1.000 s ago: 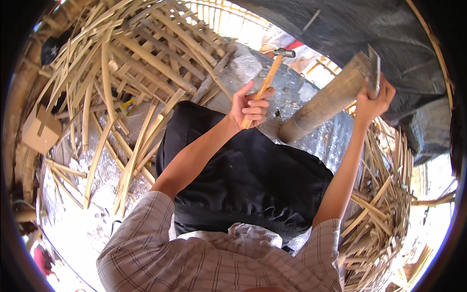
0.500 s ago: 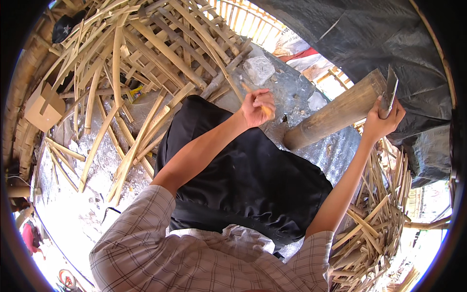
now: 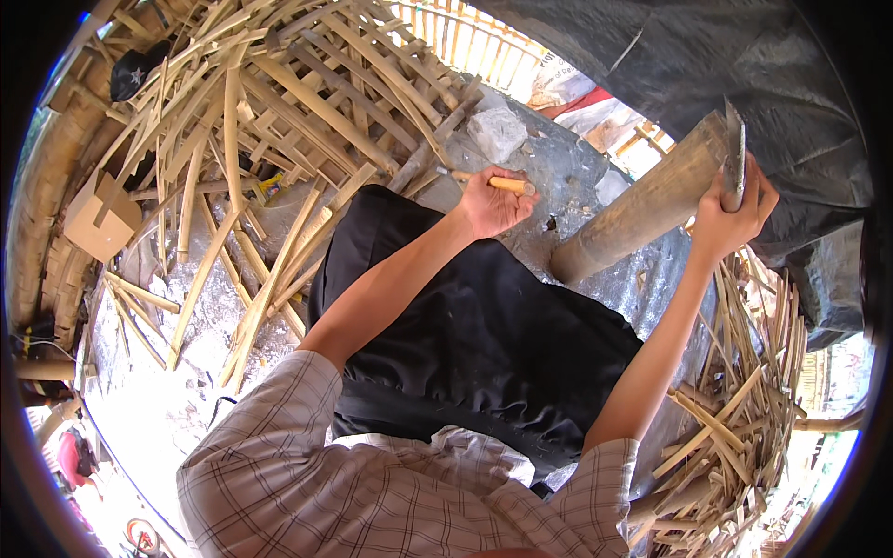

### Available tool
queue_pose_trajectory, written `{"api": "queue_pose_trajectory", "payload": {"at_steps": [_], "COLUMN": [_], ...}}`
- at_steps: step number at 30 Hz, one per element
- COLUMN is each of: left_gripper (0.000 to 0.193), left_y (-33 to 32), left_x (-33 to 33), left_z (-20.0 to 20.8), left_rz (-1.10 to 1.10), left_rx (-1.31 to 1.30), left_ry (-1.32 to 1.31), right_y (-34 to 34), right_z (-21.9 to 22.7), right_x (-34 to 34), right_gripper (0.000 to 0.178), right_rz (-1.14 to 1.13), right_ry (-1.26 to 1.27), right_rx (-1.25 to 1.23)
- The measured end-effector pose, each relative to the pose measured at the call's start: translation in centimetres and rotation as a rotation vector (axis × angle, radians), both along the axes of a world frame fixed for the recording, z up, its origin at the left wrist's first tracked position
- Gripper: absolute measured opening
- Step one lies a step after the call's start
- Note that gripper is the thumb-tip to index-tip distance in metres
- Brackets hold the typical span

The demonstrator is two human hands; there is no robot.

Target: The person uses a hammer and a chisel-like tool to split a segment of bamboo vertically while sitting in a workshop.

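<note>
My left hand is half curled, palm up, around a tool with a pale wooden handle; a thin grey end sticks out on its left side, its kind too small to tell. My right hand grips a flat grey metal blade with its edge up. The blade is beside the upper end of a thick brown log, which leans up to the right from the ground; whether they touch I cannot tell. Black cloth covers my lap between both forearms.
Split bamboo strips are heaped at the far left, and more strips pile up at the lower right. A cardboard box stands at the left. A clear plastic bag lies beyond my left hand; black sheeting hangs at the far right.
My left hand has turned palm up and its fingers have loosened, so the wooden handle shows more. The right hand and blade stay by the log's top, the blade slightly turned.
</note>
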State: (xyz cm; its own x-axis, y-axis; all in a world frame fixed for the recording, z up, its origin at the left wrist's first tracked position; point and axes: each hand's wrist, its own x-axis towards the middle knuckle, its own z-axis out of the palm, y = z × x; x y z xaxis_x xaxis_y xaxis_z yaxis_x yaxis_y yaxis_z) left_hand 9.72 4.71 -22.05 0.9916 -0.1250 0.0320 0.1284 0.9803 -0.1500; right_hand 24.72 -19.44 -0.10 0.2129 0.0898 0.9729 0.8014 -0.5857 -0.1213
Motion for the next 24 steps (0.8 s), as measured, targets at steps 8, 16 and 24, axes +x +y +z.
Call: {"api": "queue_pose_trajectory", "payload": {"at_steps": [8,16,24], "left_gripper": [0.04,0.086,0.106], "left_y": [0.5,0.7,-0.1], "left_x": [0.3,1.1,2.0], "left_z": [-2.1,-3.5,-4.0], "left_rz": [-0.113,-0.139,-0.14], "left_rx": [0.239,0.678,0.955], "left_ry": [0.123,0.34,0.274], "right_y": [0.5,0.6,0.0], "right_z": [0.3,0.3,0.1], "right_x": [-1.3,-2.9,-3.6], "right_gripper": [0.055,0.062,0.066], "right_rz": [0.054,0.061,0.043], "right_ry": [-0.007,0.043,-0.026], "right_rx": [0.024,0.064,0.03]}}
